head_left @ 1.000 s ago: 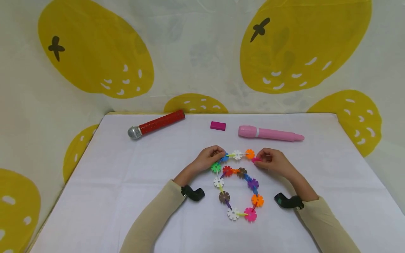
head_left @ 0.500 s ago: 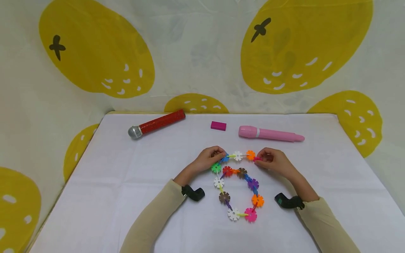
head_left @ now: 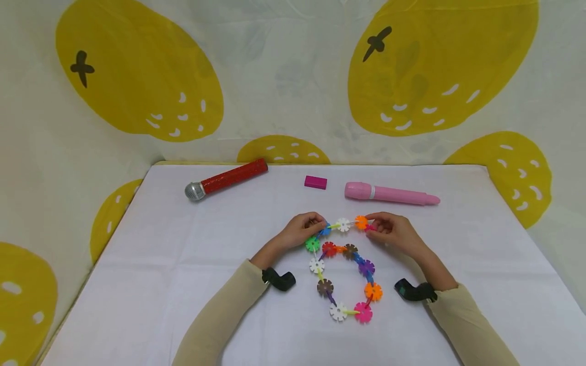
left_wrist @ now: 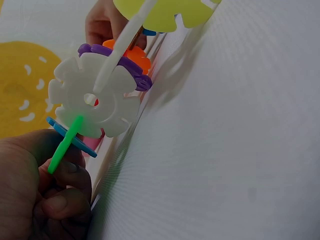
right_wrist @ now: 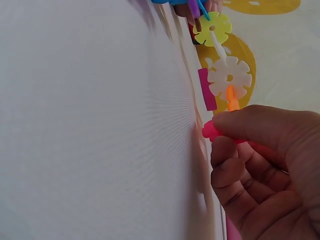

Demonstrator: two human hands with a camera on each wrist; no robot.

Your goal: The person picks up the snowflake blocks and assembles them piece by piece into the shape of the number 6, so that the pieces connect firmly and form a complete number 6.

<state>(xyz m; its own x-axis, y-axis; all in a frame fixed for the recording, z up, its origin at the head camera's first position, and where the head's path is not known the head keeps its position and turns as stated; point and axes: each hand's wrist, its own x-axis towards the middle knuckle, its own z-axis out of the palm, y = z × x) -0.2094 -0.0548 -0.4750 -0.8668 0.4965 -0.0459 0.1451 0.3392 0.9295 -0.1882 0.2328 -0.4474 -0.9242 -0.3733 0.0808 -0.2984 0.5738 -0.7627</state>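
Note:
A chain of notched plastic snowflake discs in many colours curls on the white table, forming a loop. My left hand (head_left: pixel 302 230) pinches the blue disc (head_left: pixel 326 230) at the chain's upper left, beside the green disc (head_left: pixel 313 244). From there a white disc (head_left: pixel 343 225) and an orange disc (head_left: pixel 361 222) lead to the right. At that free end, my right hand (head_left: pixel 394 233) pinches a pink disc (right_wrist: pixel 210 131) between thumb and fingers, its index fingertip right at the orange disc. The thumb covers part of the pink disc in the right wrist view.
Behind the hands lie a red microphone (head_left: pixel 233 176) with a silver head, a magenta block (head_left: pixel 316 182) and a pink toy microphone (head_left: pixel 393 193). A cloth (head_left: pixel 284 76) with yellow fruit prints hangs at the table's back edge.
My right hand has shifted slightly left, its index finger stretching to the orange disc while the pink disc stays in its grip. My left hand has barely moved.

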